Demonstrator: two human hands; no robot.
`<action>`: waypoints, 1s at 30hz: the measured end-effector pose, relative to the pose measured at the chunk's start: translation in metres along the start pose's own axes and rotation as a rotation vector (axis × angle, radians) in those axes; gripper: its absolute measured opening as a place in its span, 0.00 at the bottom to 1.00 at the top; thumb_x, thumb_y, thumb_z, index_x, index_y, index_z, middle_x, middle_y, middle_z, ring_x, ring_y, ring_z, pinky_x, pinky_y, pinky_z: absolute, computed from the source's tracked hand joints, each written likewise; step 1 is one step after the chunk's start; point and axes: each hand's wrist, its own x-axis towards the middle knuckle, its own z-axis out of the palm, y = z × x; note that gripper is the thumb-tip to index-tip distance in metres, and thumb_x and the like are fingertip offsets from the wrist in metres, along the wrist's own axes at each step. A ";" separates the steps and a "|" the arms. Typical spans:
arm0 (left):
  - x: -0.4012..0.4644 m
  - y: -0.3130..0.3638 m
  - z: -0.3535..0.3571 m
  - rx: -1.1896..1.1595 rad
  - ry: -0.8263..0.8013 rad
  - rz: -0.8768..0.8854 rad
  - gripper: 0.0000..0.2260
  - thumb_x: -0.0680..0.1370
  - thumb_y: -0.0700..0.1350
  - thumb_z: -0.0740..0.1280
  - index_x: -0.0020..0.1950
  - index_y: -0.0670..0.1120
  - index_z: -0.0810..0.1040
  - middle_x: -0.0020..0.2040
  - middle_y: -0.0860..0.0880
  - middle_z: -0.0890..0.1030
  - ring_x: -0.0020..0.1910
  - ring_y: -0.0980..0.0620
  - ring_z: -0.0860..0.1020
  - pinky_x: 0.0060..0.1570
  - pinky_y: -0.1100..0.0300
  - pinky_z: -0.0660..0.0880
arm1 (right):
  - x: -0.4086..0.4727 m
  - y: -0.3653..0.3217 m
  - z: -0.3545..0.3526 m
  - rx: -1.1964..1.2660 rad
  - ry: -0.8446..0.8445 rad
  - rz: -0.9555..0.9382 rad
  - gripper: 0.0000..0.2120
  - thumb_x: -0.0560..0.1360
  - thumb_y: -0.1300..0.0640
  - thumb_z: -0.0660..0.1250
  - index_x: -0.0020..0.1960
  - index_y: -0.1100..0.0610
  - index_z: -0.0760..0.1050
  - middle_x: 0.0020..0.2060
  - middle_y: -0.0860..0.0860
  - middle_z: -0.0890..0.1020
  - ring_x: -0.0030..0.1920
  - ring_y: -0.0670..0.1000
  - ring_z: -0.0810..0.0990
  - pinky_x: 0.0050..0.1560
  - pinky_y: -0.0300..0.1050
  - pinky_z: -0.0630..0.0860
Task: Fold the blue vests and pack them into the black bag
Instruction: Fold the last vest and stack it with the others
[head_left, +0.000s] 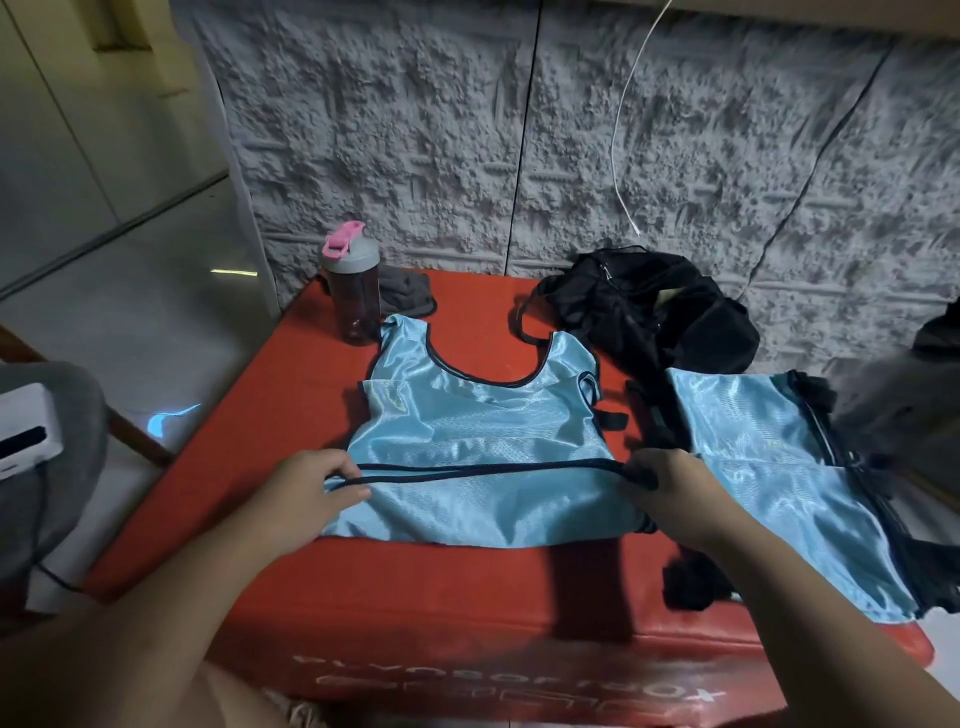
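1. Lying flat in the middle of the frame on the red mat (441, 597), the blue vest (467, 415) had its dark-trimmed hem doubled up across its lower part, neck opening toward the top of the frame.
2. The left hand (311, 493) pinched the hem's trim at the left edge, and the right hand (670, 488) gripped the bunched trim at the right edge.
3. The fabric looked thin, glossy and limp, likely light and slippery, so the bound edges and corners seemed the surest places to hold.
4. A second blue vest (779, 467) lay at the right of the frame, partly folded.
5. The black bag (654, 312) slumped at the upper right of the mat, just above both vests; whether it was open or held anything could not be told.
6. A bottle (353, 291) with a pink lid stood at the upper left of the mat; its contents were unclear.
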 end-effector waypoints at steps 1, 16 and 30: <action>-0.001 0.002 -0.001 -0.016 -0.001 0.006 0.07 0.74 0.42 0.77 0.39 0.47 0.80 0.32 0.57 0.79 0.33 0.60 0.74 0.35 0.67 0.68 | -0.002 0.001 -0.001 0.005 -0.015 -0.004 0.14 0.75 0.56 0.73 0.33 0.50 0.73 0.28 0.48 0.76 0.29 0.43 0.74 0.32 0.37 0.70; -0.011 0.024 -0.015 0.152 0.254 0.442 0.17 0.78 0.54 0.65 0.36 0.44 0.80 0.36 0.54 0.79 0.38 0.55 0.77 0.44 0.59 0.73 | -0.014 -0.011 -0.018 0.092 0.097 0.015 0.15 0.68 0.65 0.75 0.31 0.47 0.78 0.27 0.41 0.80 0.32 0.43 0.79 0.32 0.35 0.70; -0.016 0.011 -0.017 0.228 0.173 0.266 0.08 0.75 0.46 0.76 0.37 0.46 0.84 0.32 0.55 0.80 0.32 0.57 0.76 0.36 0.70 0.68 | -0.024 -0.017 -0.023 0.172 0.270 0.150 0.14 0.67 0.71 0.69 0.37 0.52 0.82 0.31 0.44 0.82 0.35 0.43 0.80 0.33 0.33 0.71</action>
